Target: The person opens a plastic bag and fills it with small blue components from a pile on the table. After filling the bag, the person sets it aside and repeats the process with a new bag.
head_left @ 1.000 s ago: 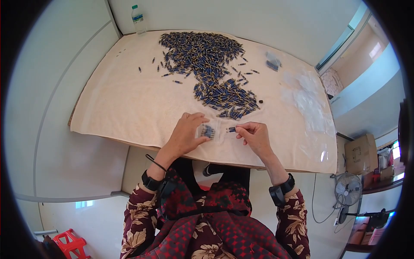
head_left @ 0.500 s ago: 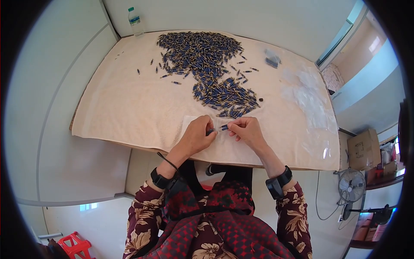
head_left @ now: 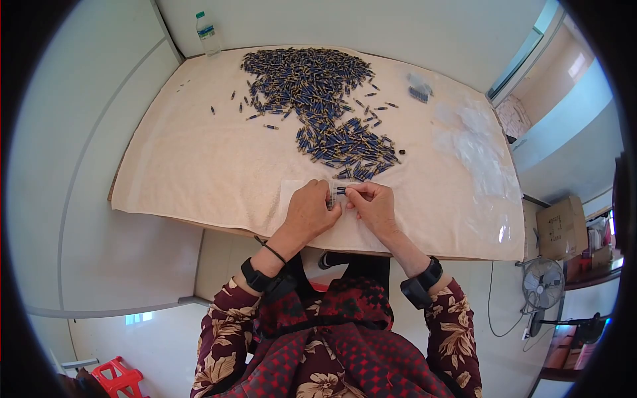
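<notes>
My left hand [head_left: 310, 211] is closed on a clear plastic bag [head_left: 288, 192] lying near the table's front edge. Part of the bag is hidden under the palm, and dark pieces show at the fingers. My right hand [head_left: 373, 207] pinches a couple of small blue cylindrical pieces [head_left: 341, 191] between thumb and fingers, their ends at the bag's opening. Just beyond both hands spreads a large pile of blue cylinders with brass-coloured ends [head_left: 345, 142], widest toward the back of the table.
A cream cloth [head_left: 192, 159] covers the table. Clear plastic bags [head_left: 474, 146] lie on the right. Behind them sits a small bag with a row of pieces [head_left: 419, 94]. A water bottle [head_left: 208, 36] stands at the back left; a fan [head_left: 543, 282] is at right.
My right hand has shifted slightly left, bringing the blue pieces to the bag's opening. My left hand has turned and moved slightly right and nearer, its back now covering more of the bag.
</notes>
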Action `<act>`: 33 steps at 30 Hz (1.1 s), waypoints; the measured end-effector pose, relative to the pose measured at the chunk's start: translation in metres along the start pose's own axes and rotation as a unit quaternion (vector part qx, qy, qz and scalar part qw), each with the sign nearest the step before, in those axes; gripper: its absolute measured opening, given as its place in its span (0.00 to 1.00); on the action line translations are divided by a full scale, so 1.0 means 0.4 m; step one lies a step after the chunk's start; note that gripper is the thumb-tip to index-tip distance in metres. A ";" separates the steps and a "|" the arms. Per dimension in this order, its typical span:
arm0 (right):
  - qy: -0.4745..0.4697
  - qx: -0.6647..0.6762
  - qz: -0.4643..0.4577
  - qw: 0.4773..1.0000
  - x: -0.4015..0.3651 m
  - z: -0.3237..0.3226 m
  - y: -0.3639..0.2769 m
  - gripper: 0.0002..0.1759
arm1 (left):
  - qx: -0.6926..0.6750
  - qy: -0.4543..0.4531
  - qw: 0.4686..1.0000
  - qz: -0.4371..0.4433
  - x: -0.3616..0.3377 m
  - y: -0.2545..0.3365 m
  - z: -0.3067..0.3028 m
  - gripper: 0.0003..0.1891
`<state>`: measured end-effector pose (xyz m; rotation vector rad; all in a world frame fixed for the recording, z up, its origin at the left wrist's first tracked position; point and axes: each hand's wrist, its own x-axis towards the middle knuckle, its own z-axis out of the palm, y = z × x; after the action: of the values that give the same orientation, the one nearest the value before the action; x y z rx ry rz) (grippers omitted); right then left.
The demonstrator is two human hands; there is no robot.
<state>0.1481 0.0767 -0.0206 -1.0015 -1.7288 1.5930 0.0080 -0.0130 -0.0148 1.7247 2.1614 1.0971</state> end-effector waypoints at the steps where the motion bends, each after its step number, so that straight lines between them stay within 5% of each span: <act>1: -0.001 -0.001 0.000 1.000 0.001 0.003 0.000 0.07 | -0.002 0.003 1.000 -0.005 0.000 0.000 0.002 0.14; 20: -0.006 -0.108 -0.123 0.986 0.036 0.045 0.022 0.06 | -0.064 0.036 0.997 -0.003 -0.013 -0.027 0.004 0.07; 25: -0.011 -0.080 -0.055 0.995 0.038 0.047 0.013 0.06 | -0.084 0.016 0.996 -0.012 -0.016 -0.025 -0.004 0.06; 28: 0.009 -0.236 -0.169 0.957 0.037 0.053 0.016 0.05 | -0.094 0.016 0.995 -0.004 -0.018 -0.029 -0.003 0.06; 33: 0.011 -0.256 -0.162 0.953 0.032 0.054 -0.002 0.06 | -0.141 0.019 0.990 -0.001 -0.030 -0.029 -0.016 0.04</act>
<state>0.1234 0.0754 -0.0233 -0.8935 -2.2154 0.9412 -0.0007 -0.0272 -0.0211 1.5877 1.9160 1.3695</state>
